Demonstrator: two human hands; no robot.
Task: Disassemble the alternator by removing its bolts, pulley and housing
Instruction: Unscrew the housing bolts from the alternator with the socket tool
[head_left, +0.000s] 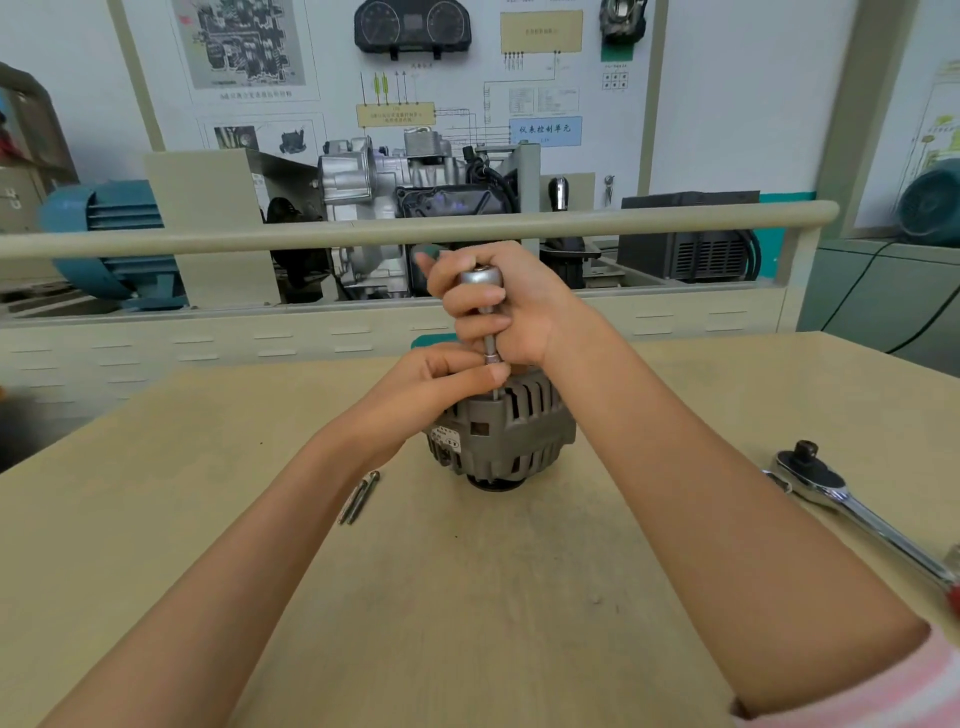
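Two hands work a metal driver on an alternator standing on a table.

Nearest, the table (467, 597); the alternator (506, 441) stands mid-table, two loose bolts (359, 498) left of it, a ratchet (852, 506) well to its right. Above it, the left hand (441, 379) pinches the driver (485, 312) shaft low down; the right hand (498, 306) grips its handle.

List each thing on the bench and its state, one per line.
alternator: upright on table, pulley end down
socket driver: vertical, tip at alternator top
right hand: grips driver shaft
left hand: pinches driver's lower end
ratchet wrench: lying idle on table
two bolts: removed, lying by alternator
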